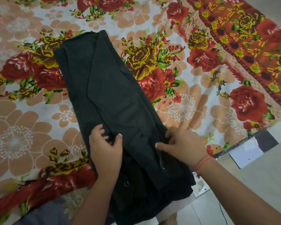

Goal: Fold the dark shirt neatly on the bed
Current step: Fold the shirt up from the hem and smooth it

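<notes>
The dark shirt [107, 88] lies on the bed as a long narrow strip, its sides folded inward, running from the far left toward the near edge. Its near end, with metal snap buttons showing, hangs over the bed's edge. My left hand [105, 146] pinches the cloth on the strip's left side near the lower end. On the strip's right edge, my right hand [183, 143] grips the fabric with curled fingers. An orange thread band circles my right wrist.
The floral bedsheet [185, 98] in red, yellow and peach covers the bed, with an orange patterned border at the right. The bed's edge runs diagonally at the lower right; beyond it is tiled floor [258, 168] with a white paper [246, 153] lying on it.
</notes>
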